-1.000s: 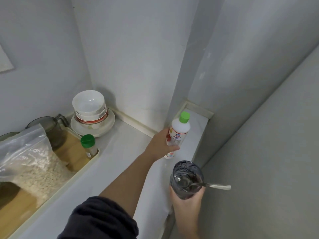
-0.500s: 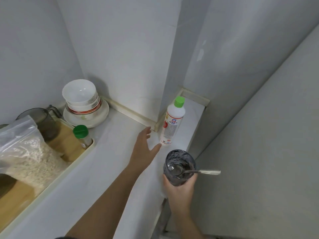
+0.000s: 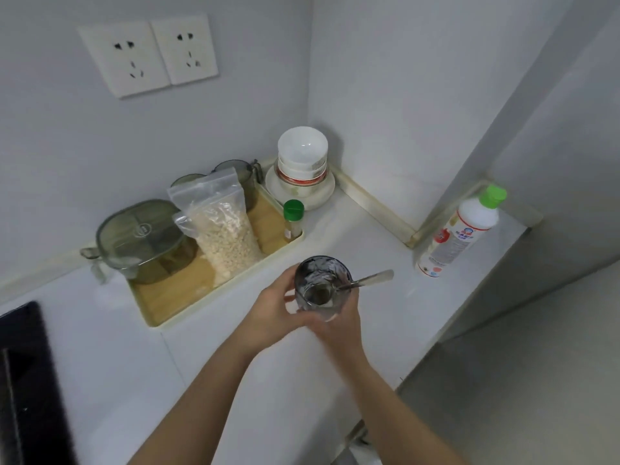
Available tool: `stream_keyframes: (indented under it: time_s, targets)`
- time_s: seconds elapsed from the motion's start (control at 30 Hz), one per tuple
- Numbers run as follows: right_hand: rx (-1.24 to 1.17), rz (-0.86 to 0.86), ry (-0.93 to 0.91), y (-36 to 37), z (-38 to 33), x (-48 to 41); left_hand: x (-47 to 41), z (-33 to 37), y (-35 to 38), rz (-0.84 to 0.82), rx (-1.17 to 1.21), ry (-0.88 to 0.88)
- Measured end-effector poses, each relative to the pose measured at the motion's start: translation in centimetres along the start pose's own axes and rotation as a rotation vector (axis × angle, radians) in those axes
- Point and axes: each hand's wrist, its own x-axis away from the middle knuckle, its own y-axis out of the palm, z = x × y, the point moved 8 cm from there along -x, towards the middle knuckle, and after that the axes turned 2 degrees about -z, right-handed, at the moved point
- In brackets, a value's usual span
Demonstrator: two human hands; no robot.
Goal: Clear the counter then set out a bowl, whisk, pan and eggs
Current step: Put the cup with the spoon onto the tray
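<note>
We hold a dirty glass [image 3: 322, 292] w/ both hands, near-centre, over the white counter [image 3: 117, 347]; we can't tell if it touches. Our left hand [image 3: 273, 312] curls round its left wall. Our right hand [image 3: 340, 325] wraps the base and right side, fingers closed on it, somewhat blurred. A metal spoon [image 3: 367, 280] lies loose inside, handle poking out to the right.

We judge the glass light, rigid, breakable and prob. slick w/ residue. Best to grip mid-wall and keep it upright so the spoon stays in.

Stacked white bowls [image 3: 302, 152] sit in the far corner. A green-capped bottle [image 3: 459, 233] stands far right.
</note>
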Motion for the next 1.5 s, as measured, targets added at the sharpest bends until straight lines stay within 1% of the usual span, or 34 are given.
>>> stream_keyframes:
  time_s: [0.13, 0.3, 0.47, 0.6, 0.8, 0.97, 1.1, 1.17, 1.33, 1.43, 1.5]
  targets:
    - [0.057, -0.197, -0.041, 5.1, -0.7, -1.2, 1.7, -1.9, -4.5, 0.179, 0.007, -0.042]
    - [0.143, -0.400, -0.080, 8.1, 0.0, -2.6, 3.1, -4.3, -6.9, 0.314, 0.018, -0.084]
    - [0.265, -0.537, -0.081, 8.8, 1.1, -3.6, 3.5, -5.9, -7.4, 0.333, 0.019, -0.104]
    - [0.335, -0.599, -0.111, 8.8, 1.4, -4.4, 3.5, -6.5, -7.6, 0.327, -0.002, -0.105]
    - [0.402, -0.696, -0.094, 8.2, 1.8, -5.7, 3.7, -7.2, -7.6, 0.340, -0.026, -0.120]
    - [0.391, -0.776, -0.089, 8.4, -0.1, -5.9, 3.4, -7.3, -7.3, 0.299, -0.068, -0.126]
    - [0.370, -0.806, -0.125, 7.7, -3.8, -6.5, 2.8, -4.2, -8.4, 0.343, -0.107, -0.080]
    - [0.335, -0.833, -0.169, 7.4, -6.9, -7.7, 1.7, -1.5, -9.5, 0.360, -0.132, -0.045]
    - [0.274, -0.838, -0.269, 7.8, -14.7, -12.3, -3.0, 5.3, -13.7, 0.388, -0.218, 0.027]
    - [0.342, -0.789, -0.327, 8.1, -17.1, -15.9, -6.5, 7.7, -15.7, 0.415, -0.303, 0.031]
    - [0.380, -0.758, -0.339, 8.2, -17.3, -18.0, -8.6, 8.2, -16.4, 0.434, -0.364, 0.023]
